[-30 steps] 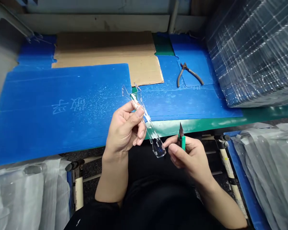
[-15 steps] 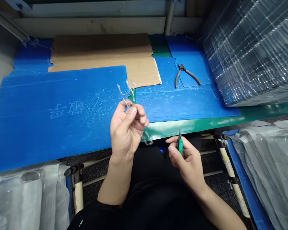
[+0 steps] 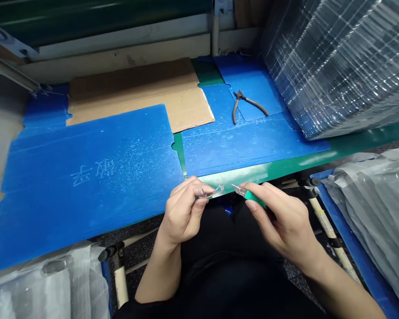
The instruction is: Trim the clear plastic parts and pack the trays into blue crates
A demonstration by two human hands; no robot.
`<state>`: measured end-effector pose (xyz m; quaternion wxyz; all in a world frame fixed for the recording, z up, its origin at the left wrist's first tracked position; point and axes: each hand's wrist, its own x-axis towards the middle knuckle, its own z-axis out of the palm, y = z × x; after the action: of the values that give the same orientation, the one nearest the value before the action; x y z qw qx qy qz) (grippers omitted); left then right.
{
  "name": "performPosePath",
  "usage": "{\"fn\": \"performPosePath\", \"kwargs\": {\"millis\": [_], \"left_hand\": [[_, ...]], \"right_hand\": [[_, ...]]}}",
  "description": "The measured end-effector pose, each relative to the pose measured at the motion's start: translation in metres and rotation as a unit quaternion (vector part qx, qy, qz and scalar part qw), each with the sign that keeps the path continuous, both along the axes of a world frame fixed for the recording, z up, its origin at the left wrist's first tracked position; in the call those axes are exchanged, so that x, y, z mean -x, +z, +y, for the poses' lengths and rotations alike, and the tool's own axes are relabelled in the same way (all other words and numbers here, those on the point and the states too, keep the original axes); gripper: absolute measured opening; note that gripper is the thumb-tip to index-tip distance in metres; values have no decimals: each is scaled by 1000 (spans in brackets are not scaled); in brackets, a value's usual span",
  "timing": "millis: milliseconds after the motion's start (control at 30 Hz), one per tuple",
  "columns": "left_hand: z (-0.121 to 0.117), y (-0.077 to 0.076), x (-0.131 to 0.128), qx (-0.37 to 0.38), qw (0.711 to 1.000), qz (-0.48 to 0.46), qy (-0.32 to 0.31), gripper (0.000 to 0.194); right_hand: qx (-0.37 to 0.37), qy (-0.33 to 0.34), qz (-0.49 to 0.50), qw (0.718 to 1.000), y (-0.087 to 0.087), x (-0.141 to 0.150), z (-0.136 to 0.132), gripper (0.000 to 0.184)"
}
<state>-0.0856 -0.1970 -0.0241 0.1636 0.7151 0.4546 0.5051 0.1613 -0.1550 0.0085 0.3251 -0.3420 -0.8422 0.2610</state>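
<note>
Near the table's front edge my left hand [image 3: 186, 210] pinches a clear plastic piece [image 3: 218, 189], thin and bent, most of it hidden by the fingers. My right hand [image 3: 281, 217] is closed round a green utility knife [image 3: 255, 199]. Its bare blade points left and up, a short gap away from the clear piece. Both hands are held in front of my body at about the same height.
Cutting pliers [image 3: 250, 104] lie on the blue sheet at the right. Brown cardboard [image 3: 189, 104] and a blue sheet [image 3: 119, 164] cover the table's left part. Wrapped stacked trays [image 3: 339, 71] stand at right. White-wrapped bundles [image 3: 53, 283] flank me on both sides.
My left hand has turned and lowered, bringing the clear piece toward the right. The knife has tilted from upright to pointing left, closer to the piece. The view has shifted a little.
</note>
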Motion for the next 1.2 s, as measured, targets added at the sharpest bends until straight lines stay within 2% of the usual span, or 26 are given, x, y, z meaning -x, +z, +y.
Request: {"fn": "performPosePath", "kwargs": {"millis": [200,533,933,1200], "left_hand": [[2,2,2,-33,995,95,-6,13],[-1,9,-2,-41,991,121,37,10],[-2,13,-4,-60,976,203,57,5],[-5,16,-3,-55,971,224,59,7]], "right_hand": [[-13,5,-53,999,8,-7,-6,36],[6,18,-80,997,15,-13,-8,35],[-9,12,-126,992,18,-17,-12,37],[-16,-7,-132,991,21,-18,-10,34]]}}
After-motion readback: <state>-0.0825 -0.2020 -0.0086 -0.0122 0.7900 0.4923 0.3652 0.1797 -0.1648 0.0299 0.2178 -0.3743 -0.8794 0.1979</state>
